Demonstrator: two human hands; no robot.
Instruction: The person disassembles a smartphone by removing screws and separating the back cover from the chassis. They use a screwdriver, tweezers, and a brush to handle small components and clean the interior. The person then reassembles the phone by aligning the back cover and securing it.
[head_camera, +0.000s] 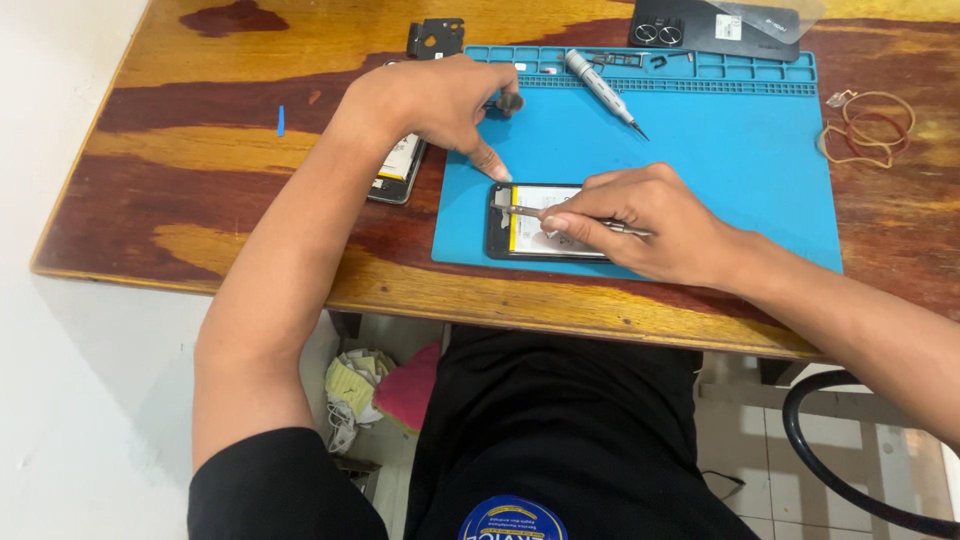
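An opened phone (520, 235) with its back off lies on the blue work mat (740, 170), its yellow-edged battery showing. My right hand (640, 215) rests over the phone and holds thin metal tweezers (530, 211) whose tips touch the phone's top left corner. My left hand (435, 105) reaches across the mat's left edge, one fingertip pressed on the phone's upper corner, while its other fingers pinch a small dark part (510, 101).
A second opened phone (398, 165) lies under my left wrist on the wooden table (200, 200). A grey screwdriver (600, 88) lies on the mat. A black phone cover (715, 28), a small black bracket (435, 38) and rubber bands (868, 125) lie around.
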